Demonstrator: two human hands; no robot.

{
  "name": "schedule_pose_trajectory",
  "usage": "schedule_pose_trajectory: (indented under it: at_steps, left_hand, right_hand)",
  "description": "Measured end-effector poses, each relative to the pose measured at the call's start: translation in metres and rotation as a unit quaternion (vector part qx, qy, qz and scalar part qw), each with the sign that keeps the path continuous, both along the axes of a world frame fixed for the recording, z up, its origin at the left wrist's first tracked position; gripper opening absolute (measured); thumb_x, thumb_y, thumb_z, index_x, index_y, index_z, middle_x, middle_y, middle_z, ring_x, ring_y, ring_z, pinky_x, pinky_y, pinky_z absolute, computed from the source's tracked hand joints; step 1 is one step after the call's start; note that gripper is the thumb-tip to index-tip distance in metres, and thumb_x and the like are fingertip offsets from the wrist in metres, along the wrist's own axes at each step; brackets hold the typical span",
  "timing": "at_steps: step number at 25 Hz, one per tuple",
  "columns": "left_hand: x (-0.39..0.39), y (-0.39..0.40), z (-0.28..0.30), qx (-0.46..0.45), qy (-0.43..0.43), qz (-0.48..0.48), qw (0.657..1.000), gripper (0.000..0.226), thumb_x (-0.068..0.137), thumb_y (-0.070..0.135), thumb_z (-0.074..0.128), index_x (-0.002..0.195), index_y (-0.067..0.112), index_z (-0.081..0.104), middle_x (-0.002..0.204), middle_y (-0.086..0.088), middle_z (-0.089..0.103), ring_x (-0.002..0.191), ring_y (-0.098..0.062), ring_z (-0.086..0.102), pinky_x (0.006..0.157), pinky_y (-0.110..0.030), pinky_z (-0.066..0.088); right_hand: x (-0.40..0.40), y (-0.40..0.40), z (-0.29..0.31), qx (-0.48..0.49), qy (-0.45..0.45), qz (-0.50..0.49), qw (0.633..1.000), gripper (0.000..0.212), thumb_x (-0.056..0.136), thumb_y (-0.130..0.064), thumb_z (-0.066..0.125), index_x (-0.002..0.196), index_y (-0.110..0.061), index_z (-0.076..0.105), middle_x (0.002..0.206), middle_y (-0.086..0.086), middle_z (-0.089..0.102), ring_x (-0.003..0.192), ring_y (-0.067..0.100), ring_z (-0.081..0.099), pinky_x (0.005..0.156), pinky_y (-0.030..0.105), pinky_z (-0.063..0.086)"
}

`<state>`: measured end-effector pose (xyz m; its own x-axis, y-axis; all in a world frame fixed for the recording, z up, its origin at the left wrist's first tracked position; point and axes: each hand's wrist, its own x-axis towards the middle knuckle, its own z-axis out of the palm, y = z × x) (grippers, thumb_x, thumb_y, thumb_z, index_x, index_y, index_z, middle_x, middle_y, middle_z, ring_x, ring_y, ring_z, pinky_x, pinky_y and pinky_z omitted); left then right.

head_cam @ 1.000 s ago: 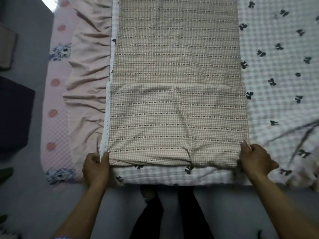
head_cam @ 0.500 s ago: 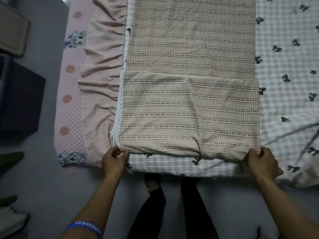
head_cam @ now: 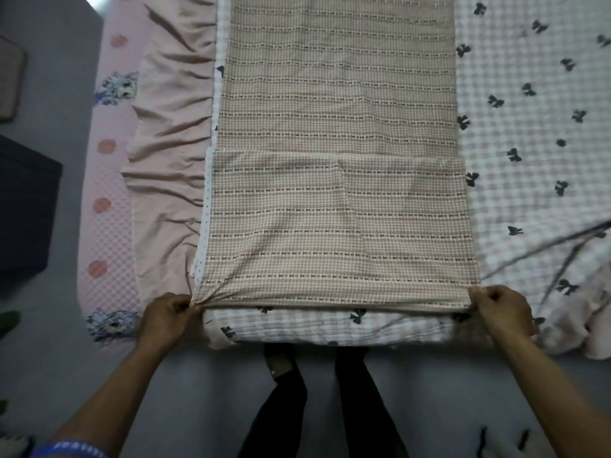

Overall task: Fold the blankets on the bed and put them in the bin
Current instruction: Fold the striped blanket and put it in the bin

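A beige checked blanket (head_cam: 337,104) with dark dotted stripes lies lengthwise down the bed, its near end doubled back into a folded panel (head_cam: 337,226). My left hand (head_cam: 167,317) pinches the near left corner of that panel, where the cloth bunches. My right hand (head_cam: 501,310) pinches the near right corner. Under it lies a white and pink checked blanket with black bows (head_cam: 529,133), which covers the bed and hangs over the near edge.
A pink ruffled bed skirt (head_cam: 168,160) hangs at the left, over a pink patterned mat (head_cam: 109,206) on the grey floor. A dark bin (head_cam: 23,206) stands at the far left. My legs (head_cam: 317,401) stand against the bed's foot.
Both hands have drawn the folded panel's near edge taut toward the bed's foot; the left corner now bunches in my left hand. The view has shifted slightly.
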<state>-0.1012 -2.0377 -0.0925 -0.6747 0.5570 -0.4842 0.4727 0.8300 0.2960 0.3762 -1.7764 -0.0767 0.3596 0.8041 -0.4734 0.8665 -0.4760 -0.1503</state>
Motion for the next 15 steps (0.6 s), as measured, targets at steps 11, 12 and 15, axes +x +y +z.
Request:
schedule_pose_trajectory:
  at_steps: [11, 12, 15]
  left_hand:
    - [0.037, 0.130, -0.046, -0.077, 0.229, -0.359, 0.902, 0.064, 0.097, 0.054, 0.018, 0.154, 0.024, 0.021, 0.162, -0.009, 0.008, 0.147, -0.039, 0.006, 0.110, -0.070, 0.002]
    - [0.001, 0.111, -0.041, -0.169, 0.243, -0.279, 0.914, 0.065, 0.097, 0.052, 0.019, 0.154, 0.020, 0.021, 0.162, -0.012, 0.008, 0.146, -0.043, 0.005, 0.109, -0.071, -0.001]
    - [-0.059, 0.096, -0.014, -0.198, 0.287, -0.123, 0.929, 0.058, 0.096, 0.033, 0.036, 0.147, 0.006, 0.028, 0.155, -0.021, 0.021, 0.141, -0.043, 0.016, 0.109, -0.071, 0.006]
  right_hand:
    - [-0.147, 0.044, -0.046, 0.010, -0.050, 0.504, 0.862, 0.062, 0.101, -0.053, 0.022, 0.156, -0.032, 0.001, 0.165, 0.001, -0.006, 0.150, 0.032, 0.004, 0.118, 0.057, 0.011]
    - [-0.119, 0.059, -0.053, -0.010, -0.093, 0.425, 0.900, 0.064, 0.100, -0.057, 0.017, 0.156, -0.032, -0.002, 0.165, 0.002, -0.009, 0.150, 0.035, -0.001, 0.117, 0.061, 0.006]
    - [-0.082, 0.085, -0.042, 0.011, -0.159, 0.263, 0.951, 0.064, 0.100, -0.046, 0.026, 0.155, -0.017, 0.011, 0.163, 0.017, 0.003, 0.146, 0.045, 0.007, 0.113, 0.067, 0.010]
